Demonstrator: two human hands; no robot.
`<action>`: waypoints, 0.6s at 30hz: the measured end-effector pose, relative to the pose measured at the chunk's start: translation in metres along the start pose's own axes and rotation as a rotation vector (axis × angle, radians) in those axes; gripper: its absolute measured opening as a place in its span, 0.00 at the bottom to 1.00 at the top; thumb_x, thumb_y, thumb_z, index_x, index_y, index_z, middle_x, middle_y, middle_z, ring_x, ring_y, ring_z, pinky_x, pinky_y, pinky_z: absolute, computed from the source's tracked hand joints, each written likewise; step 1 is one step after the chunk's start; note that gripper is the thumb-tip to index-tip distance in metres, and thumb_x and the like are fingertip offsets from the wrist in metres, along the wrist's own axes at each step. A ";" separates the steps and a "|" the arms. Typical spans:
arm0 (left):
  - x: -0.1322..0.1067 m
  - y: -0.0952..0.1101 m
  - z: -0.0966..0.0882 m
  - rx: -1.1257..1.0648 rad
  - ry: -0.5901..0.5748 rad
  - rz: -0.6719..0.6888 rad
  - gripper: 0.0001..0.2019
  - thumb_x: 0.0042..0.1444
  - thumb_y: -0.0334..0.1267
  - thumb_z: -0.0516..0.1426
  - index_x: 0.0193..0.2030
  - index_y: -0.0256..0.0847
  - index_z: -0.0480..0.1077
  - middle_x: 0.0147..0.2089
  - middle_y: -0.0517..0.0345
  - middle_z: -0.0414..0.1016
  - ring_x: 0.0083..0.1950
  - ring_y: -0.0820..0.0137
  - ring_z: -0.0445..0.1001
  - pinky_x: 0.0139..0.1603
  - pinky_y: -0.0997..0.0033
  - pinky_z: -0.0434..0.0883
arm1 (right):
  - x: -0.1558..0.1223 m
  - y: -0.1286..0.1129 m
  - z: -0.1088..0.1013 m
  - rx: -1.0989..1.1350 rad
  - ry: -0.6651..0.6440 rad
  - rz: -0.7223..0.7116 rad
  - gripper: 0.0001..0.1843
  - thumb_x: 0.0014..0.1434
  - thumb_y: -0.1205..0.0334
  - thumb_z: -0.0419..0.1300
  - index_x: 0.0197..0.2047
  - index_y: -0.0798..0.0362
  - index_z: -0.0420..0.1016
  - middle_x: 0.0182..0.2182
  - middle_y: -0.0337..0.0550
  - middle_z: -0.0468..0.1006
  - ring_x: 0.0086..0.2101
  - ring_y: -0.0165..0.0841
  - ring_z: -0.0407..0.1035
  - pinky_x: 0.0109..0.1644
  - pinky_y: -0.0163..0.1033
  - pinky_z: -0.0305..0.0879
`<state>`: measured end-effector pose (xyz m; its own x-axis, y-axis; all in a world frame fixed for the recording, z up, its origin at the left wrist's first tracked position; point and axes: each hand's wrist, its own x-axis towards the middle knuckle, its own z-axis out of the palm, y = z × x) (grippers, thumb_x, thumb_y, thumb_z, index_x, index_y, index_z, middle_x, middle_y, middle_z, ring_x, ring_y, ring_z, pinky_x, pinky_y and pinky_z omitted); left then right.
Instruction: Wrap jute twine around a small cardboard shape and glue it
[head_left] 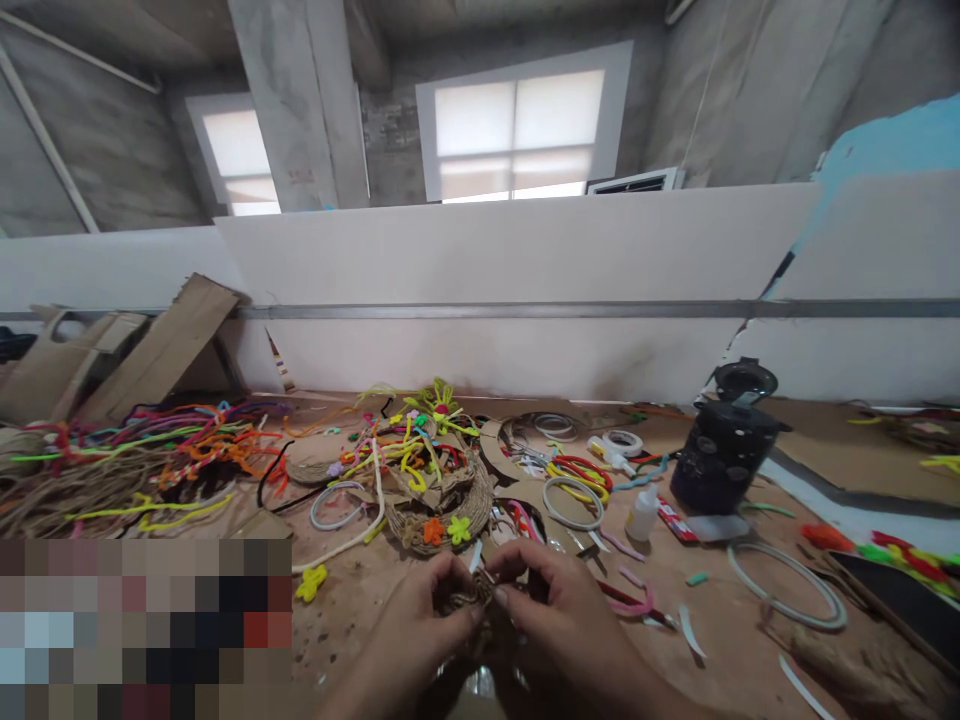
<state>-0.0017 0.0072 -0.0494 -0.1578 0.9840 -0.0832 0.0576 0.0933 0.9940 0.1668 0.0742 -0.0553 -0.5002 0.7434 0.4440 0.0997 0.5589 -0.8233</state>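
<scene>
Two hands at work: left hand (421, 622) and right hand (553, 605) both pinch twine (480, 592), nearside of the wreath (480, 492), apparently shaping it; next calls for steady tension.

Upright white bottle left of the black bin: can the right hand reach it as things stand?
Probably yes: the bottle stands ahead and right of the right hand, with nothing tall between; a pink pipe cleaner lies low there. That hand seems busy pinching twine, though.

Rm dim; bright light thru bkgd windows (480, 120), panes blown out. Dark shadow below left hand (431, 625) & right hand (559, 610). Slight blur, wide-angle stretch nr edges, lower-L corner pixelated.
</scene>
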 end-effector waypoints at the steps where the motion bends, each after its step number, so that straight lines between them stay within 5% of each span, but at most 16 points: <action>1: -0.001 0.004 0.000 0.077 -0.004 0.019 0.05 0.46 0.34 0.65 0.29 0.38 0.74 0.28 0.58 0.75 0.32 0.68 0.72 0.34 0.72 0.66 | 0.000 -0.003 -0.001 0.014 -0.018 0.013 0.13 0.54 0.75 0.58 0.35 0.51 0.82 0.29 0.40 0.84 0.31 0.36 0.78 0.33 0.35 0.69; 5: -0.004 0.015 0.001 0.122 -0.026 0.031 0.03 0.46 0.32 0.62 0.30 0.37 0.77 0.31 0.56 0.78 0.36 0.66 0.74 0.39 0.71 0.68 | 0.001 -0.010 -0.008 0.029 -0.089 0.080 0.13 0.54 0.74 0.59 0.37 0.51 0.82 0.33 0.42 0.84 0.36 0.38 0.77 0.39 0.39 0.68; 10: -0.002 0.010 0.007 -0.009 0.045 -0.034 0.07 0.40 0.32 0.63 0.29 0.39 0.71 0.26 0.62 0.73 0.30 0.69 0.70 0.32 0.73 0.67 | 0.004 -0.011 -0.012 -0.082 -0.035 0.049 0.11 0.57 0.71 0.61 0.40 0.49 0.80 0.41 0.42 0.80 0.44 0.39 0.74 0.49 0.42 0.66; 18: 0.002 -0.006 0.014 -0.241 0.096 -0.085 0.15 0.38 0.36 0.68 0.30 0.42 0.66 0.26 0.63 0.74 0.28 0.71 0.72 0.29 0.73 0.71 | 0.000 -0.008 -0.010 -0.096 -0.022 -0.029 0.08 0.59 0.74 0.60 0.34 0.51 0.75 0.40 0.40 0.77 0.43 0.35 0.72 0.48 0.39 0.64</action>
<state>0.0119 0.0112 -0.0562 -0.2450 0.9542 -0.1716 -0.1945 0.1250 0.9729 0.1749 0.0731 -0.0453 -0.5229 0.7188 0.4581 0.1661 0.6131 -0.7724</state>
